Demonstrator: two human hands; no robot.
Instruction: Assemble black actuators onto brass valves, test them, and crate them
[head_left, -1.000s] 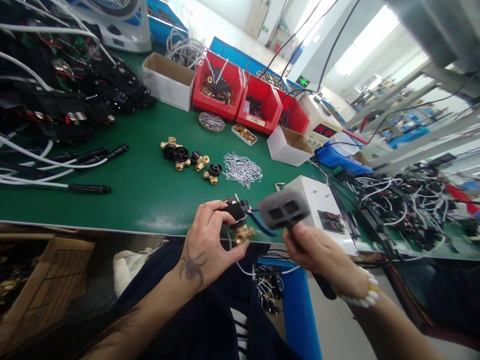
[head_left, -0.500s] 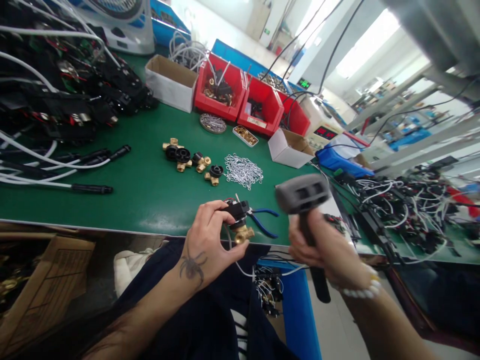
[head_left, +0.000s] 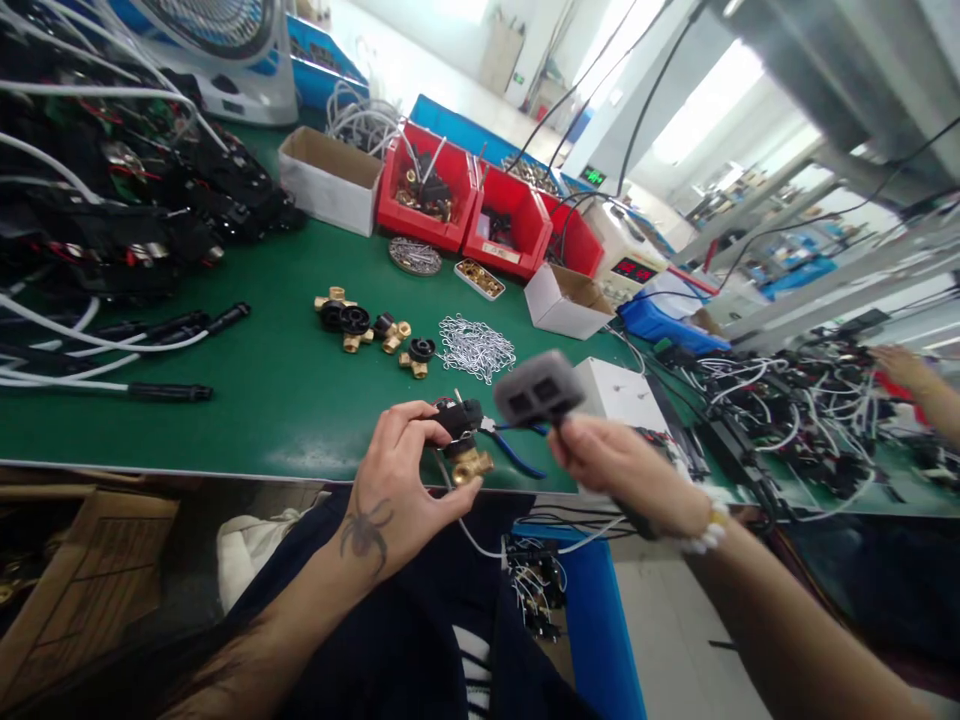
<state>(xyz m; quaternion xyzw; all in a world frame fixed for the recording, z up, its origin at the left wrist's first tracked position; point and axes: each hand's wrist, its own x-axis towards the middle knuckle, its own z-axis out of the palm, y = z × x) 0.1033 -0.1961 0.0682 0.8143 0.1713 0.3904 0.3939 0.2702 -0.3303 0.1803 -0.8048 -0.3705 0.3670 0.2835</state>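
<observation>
My left hand (head_left: 405, 470) is closed on a small valve (head_left: 463, 440) with a black top and a brass body, held just above the near edge of the green table (head_left: 285, 400). A thin white wire trails down from the valve. My right hand (head_left: 615, 465) grips the dark handle of a grey handheld scanner (head_left: 537, 390), whose head sits right beside the valve. Blue-handled pliers (head_left: 517, 450) lie on the table behind the valve.
Three more brass valves (head_left: 367, 328) and a heap of wire clips (head_left: 475, 345) lie mid-table. Red bins (head_left: 457, 205), cardboard boxes (head_left: 326, 180) and a white unit (head_left: 622, 395) stand behind. Black cable assemblies (head_left: 112, 200) pile at the left. Another person's hand (head_left: 911, 375) shows far right.
My right hand swung the scanner away to the right, then brought it back left close to the valve. My left hand kept holding the valve still.
</observation>
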